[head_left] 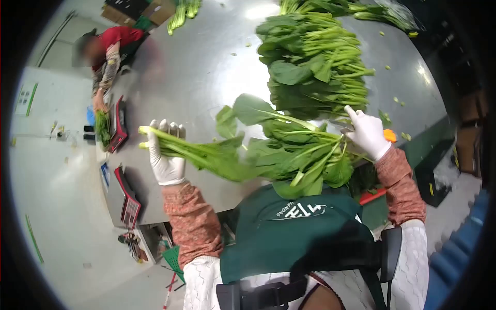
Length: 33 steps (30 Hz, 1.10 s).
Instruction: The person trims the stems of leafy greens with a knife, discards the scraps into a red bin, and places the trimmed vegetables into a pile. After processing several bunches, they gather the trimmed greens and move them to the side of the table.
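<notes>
My left hand [168,155], in a white glove, is wrapped round the stalks of a bunch of leafy greens [209,155], whose leaves point right. My right hand [366,132], also gloved, is at the stem end of some loose greens [305,150] near the table's front edge. Its index finger points up and the other fingers curl in; what they hold, if anything, is too small to make out. Just beyond it lies a large pile of greens [320,62], stems to the right. An orange object [389,136] sits beside my right wrist.
Two red scales [120,126] [129,201] stand along the left edge of the metal table [206,67]. At the far left a person in red [116,41] handles greens [102,126]. More greens [183,13] lie at the back, and cardboard boxes [157,11] are beyond.
</notes>
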Tool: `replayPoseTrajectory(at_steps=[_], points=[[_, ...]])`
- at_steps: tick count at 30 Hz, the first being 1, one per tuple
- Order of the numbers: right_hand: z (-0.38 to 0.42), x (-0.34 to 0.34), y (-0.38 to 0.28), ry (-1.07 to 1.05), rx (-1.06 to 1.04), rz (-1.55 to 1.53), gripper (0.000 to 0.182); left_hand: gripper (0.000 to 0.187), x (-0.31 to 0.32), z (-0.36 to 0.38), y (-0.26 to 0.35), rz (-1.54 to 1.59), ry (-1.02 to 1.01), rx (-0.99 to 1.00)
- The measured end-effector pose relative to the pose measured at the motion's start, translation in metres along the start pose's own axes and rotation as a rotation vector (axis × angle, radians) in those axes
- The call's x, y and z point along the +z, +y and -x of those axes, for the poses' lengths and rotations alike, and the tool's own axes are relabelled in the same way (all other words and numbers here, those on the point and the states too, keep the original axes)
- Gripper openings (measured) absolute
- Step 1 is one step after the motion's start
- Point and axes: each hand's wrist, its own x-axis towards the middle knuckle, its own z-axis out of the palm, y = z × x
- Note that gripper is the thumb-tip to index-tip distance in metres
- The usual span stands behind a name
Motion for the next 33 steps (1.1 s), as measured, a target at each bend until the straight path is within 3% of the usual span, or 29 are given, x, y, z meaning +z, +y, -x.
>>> replayPoseTrajectory(at_steps=[1, 2, 4, 6, 9, 11, 13, 17, 20, 25, 28, 31, 33], points=[[-0.008, -0.004, -0.012, -0.131, 0.080, -0.042, 0.067, 0.027, -0.014, -0.007, 0.004, 0.178, -0.159, -0.086], [-0.009, 0.010, -0.019, 0.026, 0.031, -0.211, 0.061, 0.023, -0.028, -0.007, 0.003, 0.215, -0.102, -0.071], [-0.017, 0.016, -0.044, 0.049, 0.000, -0.579, 0.059, 0.021, -0.030, 0.000, -0.001, 0.269, -0.028, -0.032], [-0.020, 0.028, -0.066, 0.082, -0.127, -0.460, 0.054, 0.017, -0.037, 0.000, -0.002, 0.288, -0.046, -0.039], [-0.020, 0.069, -0.076, -0.011, -0.121, -0.423, 0.054, 0.012, -0.039, 0.002, -0.004, 0.331, -0.055, -0.059], [-0.013, 0.084, -0.073, -0.201, -0.138, -0.347, 0.046, 0.008, -0.036, 0.003, -0.008, 0.361, -0.029, -0.070], [-0.008, 0.079, -0.070, -0.334, -0.205, -0.280, 0.041, 0.005, -0.032, 0.003, -0.010, 0.378, 0.021, -0.079], [0.000, 0.050, -0.058, -0.354, -0.274, -0.413, 0.043, 0.007, -0.030, -0.006, -0.024, 0.329, 0.046, -0.088], [0.001, 0.024, -0.034, -0.091, -0.177, -0.563, 0.043, 0.011, -0.033, -0.009, -0.028, 0.385, -0.071, -0.160], [-0.033, 0.029, 0.044, 0.530, 0.366, -0.833, 0.029, 0.011, -0.036, -0.017, -0.036, 0.193, -0.154, -0.153], [-0.057, 0.020, 0.084, 0.659, 0.434, -0.539, 0.030, 0.010, -0.020, -0.017, -0.041, -0.004, -0.160, -0.094], [-0.091, 0.014, 0.110, 0.443, 0.464, -0.536, 0.040, 0.009, 0.001, -0.013, -0.047, -0.180, -0.148, -0.045], [-0.121, 0.023, 0.117, 0.493, 0.320, -0.506, 0.043, 0.006, 0.007, -0.012, -0.048, -0.251, -0.154, -0.026]])
